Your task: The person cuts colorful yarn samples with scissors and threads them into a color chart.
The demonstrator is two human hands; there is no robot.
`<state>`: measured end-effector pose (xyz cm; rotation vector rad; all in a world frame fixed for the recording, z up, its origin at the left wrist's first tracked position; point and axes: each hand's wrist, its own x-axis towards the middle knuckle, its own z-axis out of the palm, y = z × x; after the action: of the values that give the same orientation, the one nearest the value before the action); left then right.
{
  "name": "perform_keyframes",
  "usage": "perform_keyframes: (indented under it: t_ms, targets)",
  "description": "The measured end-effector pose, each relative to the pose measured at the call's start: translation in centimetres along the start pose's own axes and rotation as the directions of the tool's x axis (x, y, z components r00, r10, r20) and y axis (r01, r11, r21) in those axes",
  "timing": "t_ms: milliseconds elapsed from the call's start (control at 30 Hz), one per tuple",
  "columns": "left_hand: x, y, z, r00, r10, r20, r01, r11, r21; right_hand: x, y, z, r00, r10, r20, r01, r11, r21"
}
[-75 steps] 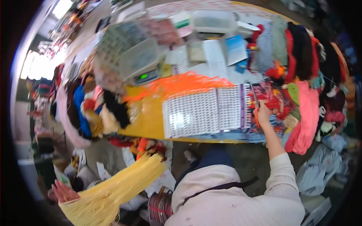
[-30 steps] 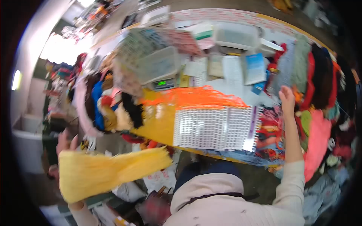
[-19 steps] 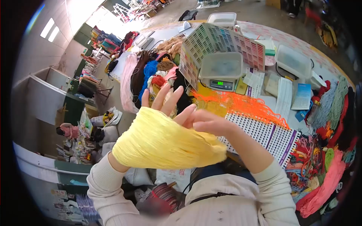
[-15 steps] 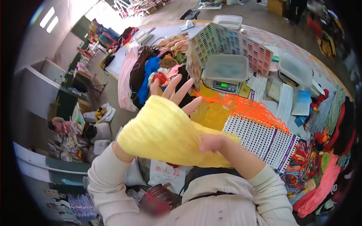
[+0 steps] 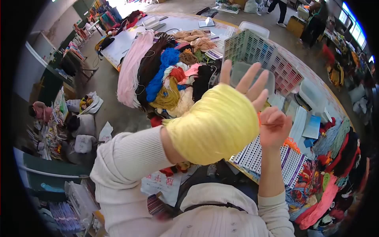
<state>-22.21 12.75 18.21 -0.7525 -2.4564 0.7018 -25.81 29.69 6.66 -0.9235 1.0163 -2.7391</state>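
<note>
A wide band of pale yellow yarn (image 5: 213, 122) is wrapped round my left hand (image 5: 245, 85) and wrist, covering the palm. The fingers of that hand stick out past the yarn, spread apart. Just right of the yarn, my right hand (image 5: 275, 125) is raised with its fingers curled in. Whether a strand lies in those curled fingers is too small to tell. Beneath the hands lie a white sheet of printed dots (image 5: 290, 162) and some orange yarn (image 5: 291, 144).
Coloured yarn skeins (image 5: 167, 75) are heaped at the table's left, and more yarn (image 5: 323, 189) lies at the right. A plastic basket frame (image 5: 272, 59) stands behind my hands, near clear tubs (image 5: 312, 94). People (image 5: 281, 12) are in the background.
The yellow yarn and my left hand have moved right and up in view. My right hand has come from the yarn's lower edge to beside its right end. The view has shifted.
</note>
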Motion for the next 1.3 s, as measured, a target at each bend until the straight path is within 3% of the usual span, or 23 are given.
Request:
perform_keyframes:
  t_ms: [33,133,233,367,433,500,567,600,633,667,700,767,800,867,900,967,1033,1067,1100,1133,1200,1267,1300]
  targets:
    - [0.1,-0.4,0.8,0.999,0.023,0.037,-0.035,0.930,0.367,0.1,0.0,0.2,0.991,0.134,0.009,-0.134,0.986,0.100]
    - [-0.3,-1.6,2.0,0.996,0.055,0.067,-0.055,0.998,0.001,-0.6,2.0,2.2,0.935,0.354,0.008,-0.319,0.831,0.455]
    - [-0.6,-2.8,2.7,0.992,0.099,0.076,-0.066,0.933,-0.355,-1.3,3.4,4.0,0.880,0.405,0.248,-0.469,0.661,0.585]
    - [-2.6,-4.0,6.9,0.992,0.112,-0.050,-0.122,0.893,-0.434,-2.7,5.2,4.3,0.484,0.411,0.772,-0.713,0.697,0.075]
    - [-3.3,-4.9,8.9,0.989,0.139,-0.057,-0.148,0.834,-0.531,-3.1,4.7,3.9,0.294,0.451,0.843,-0.796,0.604,-0.045]
    - [-3.5,-4.7,10.5,0.986,0.154,-0.062,-0.159,0.769,-0.619,-2.8,2.8,4.2,0.318,0.559,0.766,-0.872,0.489,0.005]
    - [-3.9,-4.1,11.1,0.985,0.159,-0.066,-0.160,0.703,-0.693,-1.5,1.1,4.8,0.429,0.647,0.631,-0.853,0.520,0.048]
    - [-3.9,-3.9,10.6,0.988,0.141,-0.064,-0.105,0.302,-0.947,-1.1,0.1,4.7,0.450,0.703,0.551,-0.866,0.495,0.076]
    - [-3.8,-3.4,9.8,0.990,0.128,-0.056,-0.033,-0.169,-0.985,-0.6,-0.8,5.3,0.481,0.715,0.507,-0.861,0.496,0.117]
    - [-3.7,-2.8,9.0,0.992,0.123,-0.043,0.040,-0.604,-0.796,-0.3,-1.8,6.1,0.509,0.727,0.460,-0.853,0.498,0.157]
    - [-3.7,-2.0,8.4,0.992,0.126,-0.031,0.101,-0.902,-0.421,-0.1,-2.5,6.4,0.534,0.740,0.409,-0.843,0.500,0.197]
    - [-3.3,-1.0,7.1,0.985,0.112,-0.131,0.030,-0.860,-0.509,-0.5,-2.8,5.7,0.481,0.738,0.474,-0.877,0.413,0.246]
    - [-2.7,-1.4,5.4,0.956,0.092,-0.280,-0.151,-0.663,-0.733,-0.8,-2.9,5.4,0.446,0.757,0.477,-0.895,0.371,0.249]
    - [-2.1,-0.6,3.3,0.966,-0.078,-0.246,-0.192,-0.854,-0.483,-1.3,-3.1,5.0,0.353,0.830,0.431,-0.933,0.282,0.222]
    - [-1.8,-0.2,2.2,0.961,-0.162,-0.226,-0.234,-0.910,-0.343,-1.5,-3.0,5.0,0.381,0.815,0.437,-0.924,0.314,0.220]
    - [-1.0,0.1,0.0,0.903,-0.424,0.075,-0.428,-0.902,0.049,-1.8,-2.3,5.0,0.433,0.782,0.448,-0.901,0.376,0.216]
    - [-0.9,-1.4,3.2,0.913,-0.393,-0.107,-0.310,-0.841,0.443,-1.9,-2.3,5.0,0.513,0.827,0.228,-0.801,0.557,-0.218]
    - [-1.2,-1.7,1.3,0.928,-0.349,0.131,-0.352,-0.703,0.618,-1.7,-2.8,5.5,0.595,0.793,0.127,-0.680,0.582,-0.446]
    - [-1.3,-1.8,1.2,0.934,-0.352,0.064,-0.321,-0.746,0.583,-1.5,-3.0,5.9,0.685,0.727,0.046,-0.531,0.542,-0.652]
    - [-1.3,-2.1,0.9,0.931,-0.361,0.063,-0.334,-0.767,0.548,-2.2,-2.9,5.1,0.874,0.478,0.084,-0.124,0.388,-0.913]
    - [-1.1,-3.3,0.4,0.925,-0.371,0.082,-0.359,-0.782,0.510,-0.8,-8.0,10.1,0.954,0.227,0.196,0.055,0.511,-0.858]
    - [-1.3,-4.5,0.1,0.921,-0.363,0.139,-0.380,-0.770,0.512,-0.5,-11.9,13.3,0.914,0.039,0.404,0.244,0.745,-0.621]
    - [-1.3,-5.1,-0.4,0.861,-0.476,0.180,-0.509,-0.796,0.327,-0.7,-13.2,14.5,0.900,-0.069,0.430,0.295,0.823,-0.486]
